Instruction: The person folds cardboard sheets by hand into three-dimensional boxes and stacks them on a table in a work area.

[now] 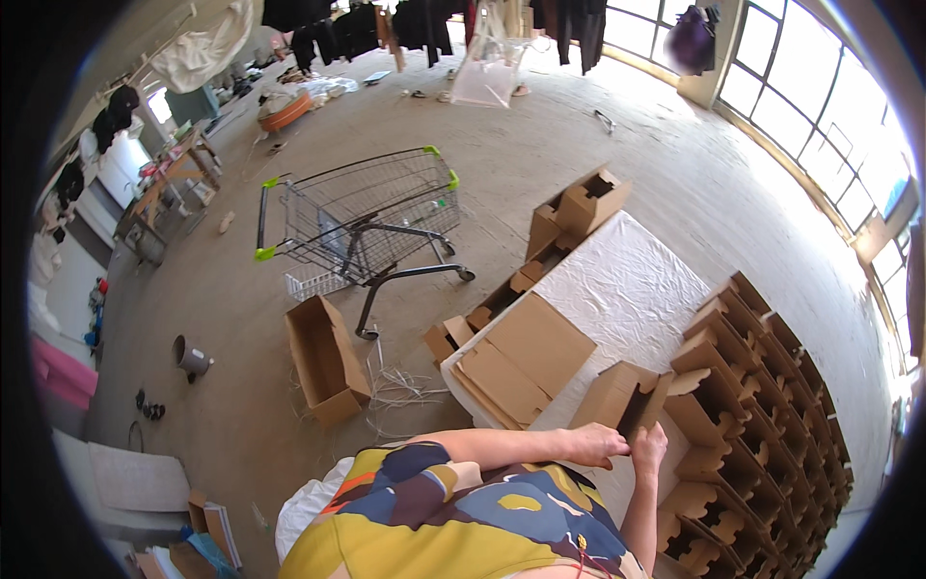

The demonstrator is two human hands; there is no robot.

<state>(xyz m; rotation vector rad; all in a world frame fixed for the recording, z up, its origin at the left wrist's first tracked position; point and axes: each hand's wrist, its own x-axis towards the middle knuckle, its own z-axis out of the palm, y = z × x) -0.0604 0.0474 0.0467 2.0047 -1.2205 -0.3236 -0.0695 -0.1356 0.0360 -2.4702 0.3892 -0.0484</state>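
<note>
Both hands met at a small half-folded cardboard box (622,398) that stood on the white-covered desk (627,280), at its near edge just in front of the person. The left hand (596,445) was closed on the box's lower near edge, fingers curled over the board. The right hand (649,448) pinched the flap beside it, thumb and fingers pressed together on the thin panel.

The box looked light and stiff but easy to crease or crush; thin corrugated board of that kind likely bends cleanly only along its scored lines, so a hold near the folds and corners would probably serve better than one at the middle of a panel. Its surface seemed dry and matte, not slippery.

Just left of it lay a stack of flat box blanks (524,359), touching or nearly touching the box. To the right, rows of finished folded boxes (752,386) crowded close beside the desk, leaving little room on that side. More cartons (579,207) sat at the desk's far end. On the concrete floor stood an open cardboard carton (326,359) beside loose white strapping (400,391), and a wire shopping trolley (371,217) well apart.
</note>
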